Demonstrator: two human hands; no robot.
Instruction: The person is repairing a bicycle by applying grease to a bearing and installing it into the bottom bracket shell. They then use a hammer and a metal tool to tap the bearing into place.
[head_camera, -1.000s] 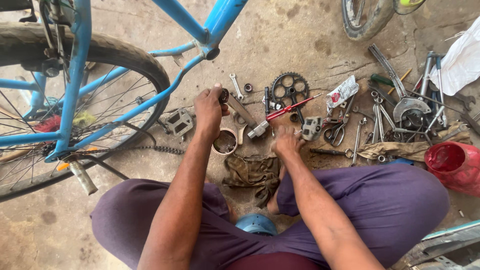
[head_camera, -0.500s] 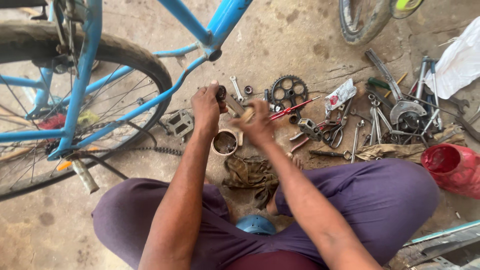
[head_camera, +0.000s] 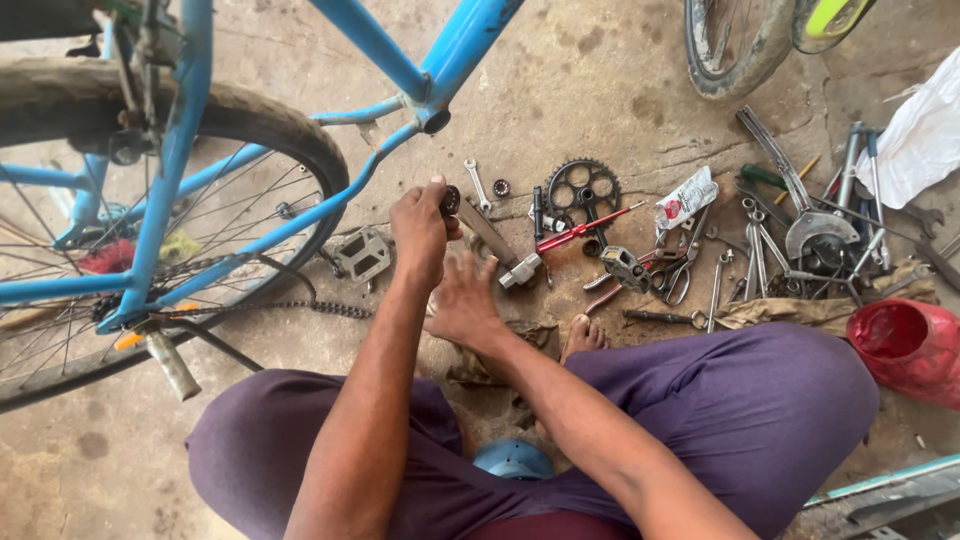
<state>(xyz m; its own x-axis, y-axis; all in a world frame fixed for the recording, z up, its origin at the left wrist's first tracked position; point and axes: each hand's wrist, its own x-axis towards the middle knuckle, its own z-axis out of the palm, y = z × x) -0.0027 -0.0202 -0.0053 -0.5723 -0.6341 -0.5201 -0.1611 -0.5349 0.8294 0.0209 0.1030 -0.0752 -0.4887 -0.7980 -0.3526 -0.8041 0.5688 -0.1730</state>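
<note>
Person seated on the concrete floor (head_camera: 620, 80), legs in purple trousers (head_camera: 760, 420) folded. Left hand (head_camera: 420, 232) raised, fingers closed on a small dark round part (head_camera: 452, 200), just below the open bottom-bracket shell (head_camera: 436, 120) of the blue bicycle frame (head_camera: 300, 215). Right hand (head_camera: 465, 300) lower, fingers spread, holding nothing visible — it hangs above a dirty rag (head_camera: 500, 350). Near the hands: a metal pedal (head_camera: 362, 255), a loose chain (head_camera: 300, 308), a black chainring (head_camera: 582, 190), a red-handled tool (head_camera: 585, 229). Spanners and pliers (head_camera: 760, 250) lie scattered to the right, beside a red container (head_camera: 905, 345)
</note>
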